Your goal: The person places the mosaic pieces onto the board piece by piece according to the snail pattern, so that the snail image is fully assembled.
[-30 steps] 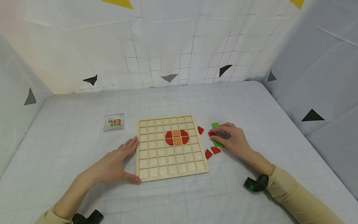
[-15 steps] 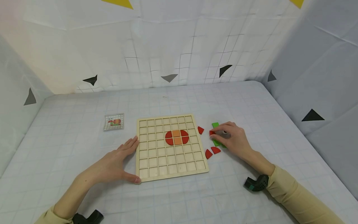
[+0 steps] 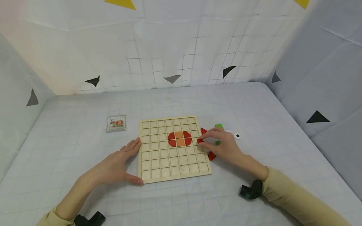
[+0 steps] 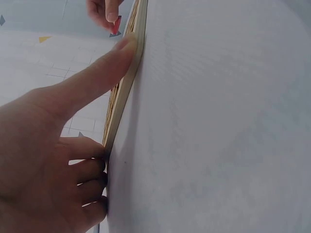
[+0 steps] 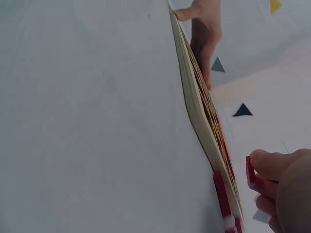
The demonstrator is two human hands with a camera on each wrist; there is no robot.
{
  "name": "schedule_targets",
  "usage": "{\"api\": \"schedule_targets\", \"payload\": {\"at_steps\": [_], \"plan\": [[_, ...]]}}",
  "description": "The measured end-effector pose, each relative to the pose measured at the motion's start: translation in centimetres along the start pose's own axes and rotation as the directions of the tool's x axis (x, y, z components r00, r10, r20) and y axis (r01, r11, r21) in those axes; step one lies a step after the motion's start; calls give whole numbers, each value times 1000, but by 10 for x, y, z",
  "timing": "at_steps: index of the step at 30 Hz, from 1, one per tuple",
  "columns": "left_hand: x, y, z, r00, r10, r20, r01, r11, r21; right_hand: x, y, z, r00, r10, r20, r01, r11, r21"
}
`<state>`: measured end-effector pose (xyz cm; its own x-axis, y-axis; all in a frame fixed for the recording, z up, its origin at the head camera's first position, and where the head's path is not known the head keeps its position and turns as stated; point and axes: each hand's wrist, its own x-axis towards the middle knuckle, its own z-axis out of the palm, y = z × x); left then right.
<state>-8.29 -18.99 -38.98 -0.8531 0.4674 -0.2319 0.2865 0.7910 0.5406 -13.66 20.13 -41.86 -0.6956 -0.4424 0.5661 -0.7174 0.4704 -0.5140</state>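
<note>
1. Leftmost, a tan fabric sleeve [image 3: 55, 218] and a black wrist device [image 3: 90, 219] lie on the near-left side of a person's left grip [image 3: 114, 164].
2. The left grip is spread wide, its fingertips touching the left edge of a flat grid board of pale wood [image 3: 155, 154] and its thumb at the near-left corner.
3. Beyond that grip, near its fingertips, a small printed card [image 3: 116, 123] with a coloured picture on a grid lies on the white, faintly lined surface [image 3: 169, 204].
4. Between the two grips, four red quarter-rounds [image 3: 171, 136] sit in the board's cells, two at each side of a pair of orange squares [image 3: 180, 142].
5. Over the board's right edge, a small flat red piece [image 3: 199, 141] is pinched narrowly between the thumb and fingertips of the right grip [image 3: 226, 146]; its full shape is hidden. In the right wrist view, a gap shows between piece and board.
6. Two loose red pieces flank the right grip at the board's edge, one on the far side [image 3: 203, 130], one on the near side [image 3: 211, 156].
7. Just beyond the right grip lie a bright green piece [image 3: 219, 126], partly hidden, and, to its right, a white disc with a black dot [image 3: 237, 136].
</note>
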Motion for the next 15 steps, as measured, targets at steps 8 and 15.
{"api": "schedule_targets", "payload": {"at_steps": [8,15], "plan": [[1,1,0,1000,-2,1,2,1000,3,3,-10,20,998,-40,55,37,998,55],[0,2,-1,1000,-7,6,7,1000,6,1,-11,28,994,-86,63,83,996,43]]}}
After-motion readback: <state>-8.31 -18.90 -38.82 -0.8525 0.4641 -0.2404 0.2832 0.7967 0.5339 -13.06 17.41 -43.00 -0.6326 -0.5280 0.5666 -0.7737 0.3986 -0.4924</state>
